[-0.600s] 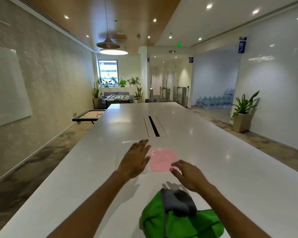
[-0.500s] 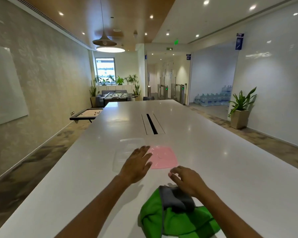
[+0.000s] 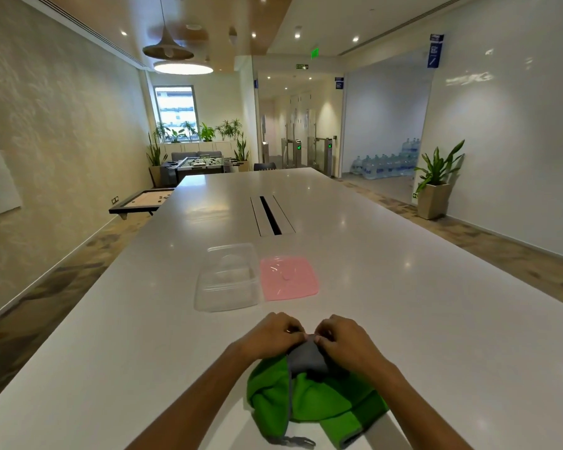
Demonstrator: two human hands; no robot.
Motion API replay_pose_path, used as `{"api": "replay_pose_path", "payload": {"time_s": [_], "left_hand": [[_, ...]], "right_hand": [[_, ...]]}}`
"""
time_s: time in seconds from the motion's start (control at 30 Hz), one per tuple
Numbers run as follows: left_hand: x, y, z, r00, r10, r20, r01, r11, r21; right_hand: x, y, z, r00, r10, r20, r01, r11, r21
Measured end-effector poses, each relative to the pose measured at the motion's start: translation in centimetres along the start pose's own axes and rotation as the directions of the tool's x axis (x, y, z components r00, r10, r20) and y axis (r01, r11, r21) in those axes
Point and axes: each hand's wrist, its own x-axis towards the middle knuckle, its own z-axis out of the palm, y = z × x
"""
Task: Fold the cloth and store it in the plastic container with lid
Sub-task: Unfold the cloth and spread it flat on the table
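A crumpled green and grey cloth point(image 3: 309, 397) lies at the near edge of the long white table point(image 3: 403, 303). My left hand point(image 3: 270, 334) and my right hand point(image 3: 345, 341) are side by side on its far grey end, both pinching the fabric with closed fingers. Beyond the hands a clear plastic container point(image 3: 228, 277) stands open and empty. Its pink lid point(image 3: 288, 277) lies flat on the table, touching the container's right side.
A cable slot point(image 3: 268, 216) runs down the middle of the table behind the container. A potted plant point(image 3: 436, 183) stands by the right wall. On the left a low game board point(image 3: 143, 203) sits beside the table, with a foosball table point(image 3: 197, 165) at the far end.
Both hands have pulled back from the container and lid toward me and closed on the grey end of the cloth. The view has tilted down, so container and lid are uncovered.
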Motion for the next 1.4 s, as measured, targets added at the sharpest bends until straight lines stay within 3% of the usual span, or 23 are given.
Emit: {"api": "replay_pose_path", "payload": {"time_s": [0.3, 0.5, 0.63, 0.73, 0.83, 0.93, 1.1, 1.27, 1.4], "left_hand": [[-0.2, 1.7, -1.6, 0.986, 0.009, -0.169, -0.046, 0.975, -0.216], [-0.6, 3.4, -3.6, 0.92, 0.024, -0.391, -0.139, 0.953, -0.27], [-1.1, 4.4, -5.4, 0.866, 0.027, -0.5, -0.22, 0.918, -0.331], [-1.7, 4.8, -6.7, 0.843, 0.019, -0.538, -0.28, 0.869, -0.408], [-2.4, 5.2, -7.7, 0.84, 0.022, -0.542, -0.321, 0.826, -0.463], [-2.7, 4.8, -8.0, 0.857, 0.065, -0.511, -0.313, 0.853, -0.418], [-3.1, 5.1, -6.9, 0.883, 0.164, -0.44, -0.299, 0.919, -0.257], [-3.5, 6.1, -7.4, 0.84, 0.138, -0.526, -0.328, 0.9, -0.288], [-4.2, 7.1, -7.5, 0.862, 0.184, -0.472, -0.335, 0.907, -0.257]], "right_hand": [[0.0, -1.9, -1.1, 0.972, -0.098, -0.212, 0.132, 0.979, 0.152], [-0.7, -3.7, -2.9, 0.911, -0.079, -0.405, 0.226, 0.916, 0.331], [-0.9, -3.9, -3.7, 0.933, 0.038, -0.358, 0.167, 0.836, 0.522], [-0.6, -3.2, -3.5, 0.959, 0.038, -0.28, 0.123, 0.837, 0.534], [-0.5, -2.9, -3.3, 0.982, 0.015, -0.187, 0.096, 0.814, 0.573], [-0.4, -3.3, -3.3, 0.983, 0.027, -0.183, 0.098, 0.761, 0.641], [0.0, -5.5, -3.9, 0.96, -0.029, -0.28, 0.18, 0.83, 0.529], [0.1, -6.4, -4.9, 0.92, -0.062, -0.386, 0.24, 0.869, 0.433], [0.2, -6.7, -5.3, 0.89, -0.021, -0.455, 0.224, 0.891, 0.396]]}}
